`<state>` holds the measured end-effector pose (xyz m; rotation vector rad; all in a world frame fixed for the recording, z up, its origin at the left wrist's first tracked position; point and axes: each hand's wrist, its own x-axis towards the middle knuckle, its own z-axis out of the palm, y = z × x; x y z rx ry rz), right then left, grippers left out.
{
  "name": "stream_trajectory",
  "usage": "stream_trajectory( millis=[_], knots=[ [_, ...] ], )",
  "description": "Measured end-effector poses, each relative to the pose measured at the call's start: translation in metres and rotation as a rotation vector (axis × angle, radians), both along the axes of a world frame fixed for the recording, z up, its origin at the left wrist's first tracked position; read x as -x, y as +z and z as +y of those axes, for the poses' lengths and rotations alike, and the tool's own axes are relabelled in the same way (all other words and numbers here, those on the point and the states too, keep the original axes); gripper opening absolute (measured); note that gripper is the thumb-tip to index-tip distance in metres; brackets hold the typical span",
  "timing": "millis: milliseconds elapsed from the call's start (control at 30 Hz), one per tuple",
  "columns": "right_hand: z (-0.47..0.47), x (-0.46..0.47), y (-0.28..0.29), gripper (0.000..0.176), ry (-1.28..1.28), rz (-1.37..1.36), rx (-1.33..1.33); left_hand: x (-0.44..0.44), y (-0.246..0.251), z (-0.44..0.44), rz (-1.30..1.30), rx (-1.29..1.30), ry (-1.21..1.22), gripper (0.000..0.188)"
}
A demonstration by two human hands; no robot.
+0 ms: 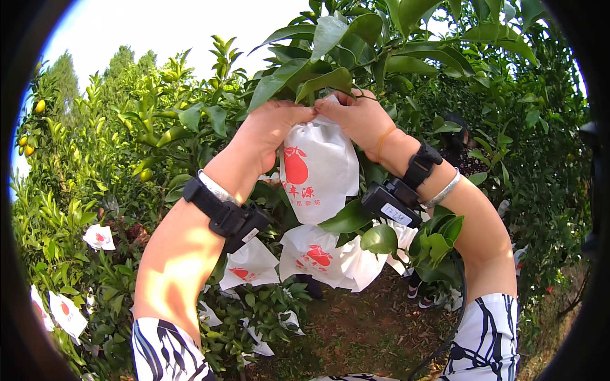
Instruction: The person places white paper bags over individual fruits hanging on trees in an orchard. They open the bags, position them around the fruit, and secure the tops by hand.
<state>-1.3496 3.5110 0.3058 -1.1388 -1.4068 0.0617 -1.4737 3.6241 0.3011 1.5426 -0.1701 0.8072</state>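
A white paper fruit bag (324, 166) with a red fruit print hangs upright before me, its top gathered under the leaves of a citrus branch. My left hand (281, 121) pinches the left side of the gathered mouth between thumb and fingers. On the right side of the mouth, my right hand (355, 116) grips the paper, with fingertips partly behind the bag and leaves. Both thumbs nearly meet at the neck. The bag hides whatever is inside. Just below hang more white bags (312, 257), and another (250, 264) is at lower left.
Green leaves (329, 81) overhang the hands, and a leafy shoot (436, 238) stands near my right forearm. Another person (460, 147) is partly hidden in the trees at right. Bagged fruit (66, 314) and yellow fruit (40, 106) show at left. Brown ground (371, 328) lies below.
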Motion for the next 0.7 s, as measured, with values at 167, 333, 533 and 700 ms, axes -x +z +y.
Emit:
stream_trajectory(
  millis=[167,333,533,700],
  knots=[
    [-0.001,-0.004,-0.003,0.017,0.034,-0.047,-0.029,0.005,-0.002,0.005,-0.014,-0.034,-0.006,0.017],
    [-0.009,-0.011,0.005,0.02,-0.237,-0.361,-0.055,-0.002,-0.001,0.007,0.01,-0.069,0.034,0.017],
    [-0.006,-0.008,0.011,0.021,-0.307,-0.281,-0.013,-0.008,-0.003,-0.004,-0.068,-0.007,-0.027,0.012],
    [-0.001,0.0,0.004,0.02,-0.186,-0.126,-0.081,-0.005,-0.002,-0.004,-0.098,-0.032,-0.005,0.011]
  ],
)
